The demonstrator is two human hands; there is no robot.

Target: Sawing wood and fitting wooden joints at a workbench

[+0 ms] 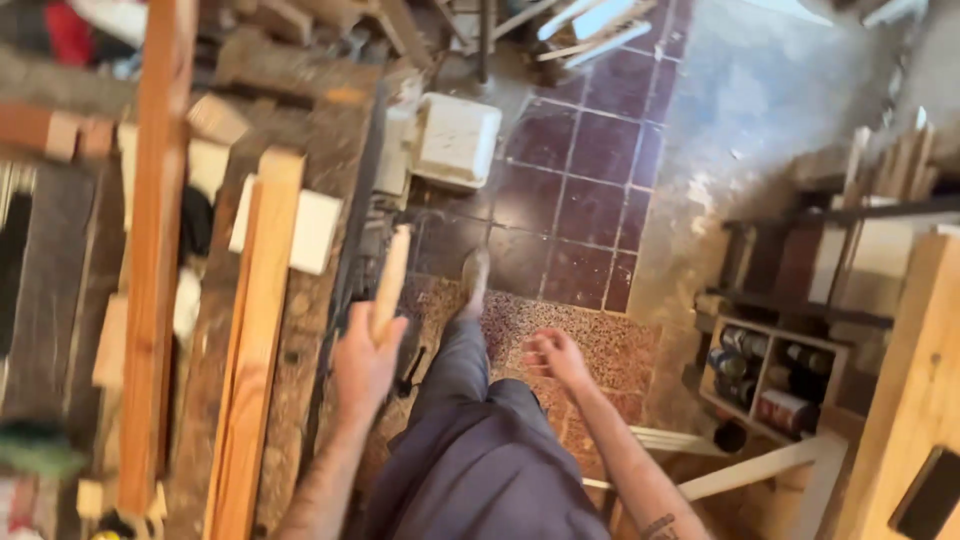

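Observation:
My left hand (362,360) is closed around the lower end of a short pale wooden stick (390,280), which points up and away from me beside the workbench edge. Holding nothing, my right hand (556,356) hangs loose over the floor with its fingers curled and slightly apart. Between both hands my leg in grey trousers (470,420) steps forward, the shoe (474,280) on the tiled floor. The picture is blurred by motion.
A cluttered workbench (300,130) on the left carries long wooden planks (255,340) and offcuts. A white box (455,140) sits on the dark red tiled floor (590,190) ahead. On the right stand a small shelf with cans (770,385) and wooden boards (910,400).

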